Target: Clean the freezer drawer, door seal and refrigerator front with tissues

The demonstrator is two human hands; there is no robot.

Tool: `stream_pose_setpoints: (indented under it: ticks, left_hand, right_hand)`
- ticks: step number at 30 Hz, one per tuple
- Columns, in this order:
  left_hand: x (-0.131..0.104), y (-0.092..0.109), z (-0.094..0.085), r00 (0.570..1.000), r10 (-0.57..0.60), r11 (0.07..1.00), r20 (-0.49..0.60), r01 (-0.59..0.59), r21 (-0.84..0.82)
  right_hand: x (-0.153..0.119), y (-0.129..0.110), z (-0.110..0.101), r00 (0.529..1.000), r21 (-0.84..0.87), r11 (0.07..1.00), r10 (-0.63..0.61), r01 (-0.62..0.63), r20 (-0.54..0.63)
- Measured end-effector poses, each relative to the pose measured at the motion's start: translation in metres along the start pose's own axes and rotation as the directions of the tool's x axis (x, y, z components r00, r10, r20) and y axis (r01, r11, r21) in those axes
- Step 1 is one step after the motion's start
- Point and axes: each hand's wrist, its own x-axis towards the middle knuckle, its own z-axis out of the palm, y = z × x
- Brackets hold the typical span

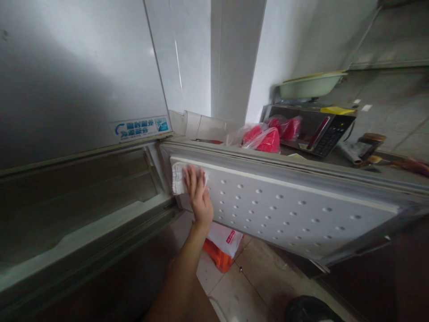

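My left hand (198,197) presses a folded white cloth (179,179) against the inner panel of an open appliance door (268,203), near its upper left corner by the hinge. Its fingers lie over the cloth and point upward. Rows of small round dimples cover the pale panel. To the left is the open compartment (77,192), dim inside, below a closed grey upper door (77,76) with a blue-and-white label (142,128). My right hand is out of view.
Behind the door, pink items in clear plastic (268,139) lie by a microwave (315,129) with a pale green basin (310,86) on top. An orange-and-white bag (219,255) rests on the tiled floor (248,286). A dark shoe (311,309) shows at the bottom.
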Motion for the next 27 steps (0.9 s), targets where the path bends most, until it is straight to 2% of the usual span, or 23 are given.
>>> stream_pose_setpoints:
  ticks: [3, 6, 9, 12, 15, 17, 22, 24, 27]
  left_hand:
    - [-0.038, -0.027, -0.011, 0.991, -0.133, 0.991, -0.010, 0.133, 0.010]
    - [-0.080, -0.048, -0.018, 0.964, -0.265, 0.964, -0.032, 0.266, -0.003]
    - [-0.107, -0.055, -0.018, 0.920, -0.387, 0.922, -0.066, 0.387, -0.022]
    - [-0.111, -0.048, -0.015, 0.864, -0.491, 0.871, -0.108, 0.487, -0.061]
    - [-0.089, -0.034, -0.011, 0.816, -0.552, 0.834, -0.172, 0.541, -0.112]
    - [-0.061, -0.021, -0.008, 0.833, -0.516, 0.857, -0.200, 0.496, -0.142]
    - [0.012, 0.015, 0.001, 0.956, -0.235, 0.967, -0.177, 0.211, -0.145]
    - [0.022, 0.023, 0.004, 0.990, -0.088, 0.990, -0.111, 0.075, -0.121]
    - [0.009, 0.014, 0.005, 0.996, 0.086, 0.994, 0.019, -0.085, -0.062]
  right_hand:
    - [-0.007, -0.003, 0.002, 0.966, -0.071, 0.983, -0.154, 0.172, 0.206]
    - [-0.009, 0.003, 0.000, 0.965, -0.054, 0.979, -0.184, 0.197, 0.187]
    - [-0.008, 0.008, -0.002, 0.974, -0.066, 0.981, -0.171, 0.182, 0.152]
    - [-0.008, 0.007, -0.003, 0.978, -0.129, 0.975, -0.161, 0.178, 0.135]
    - [-0.009, 0.004, -0.005, 0.986, -0.209, 0.967, -0.128, 0.147, 0.103]
    - [-0.009, 0.002, -0.011, 0.995, -0.294, 0.950, -0.090, 0.102, 0.052]
    - [-0.008, 0.003, -0.031, 0.991, -0.557, 0.820, 0.116, -0.131, -0.063]
    - [-0.009, 0.004, -0.036, 0.991, -0.607, 0.785, 0.129, -0.127, -0.041]
    - [-0.010, 0.005, -0.038, 0.993, -0.661, 0.743, 0.108, -0.108, -0.040]
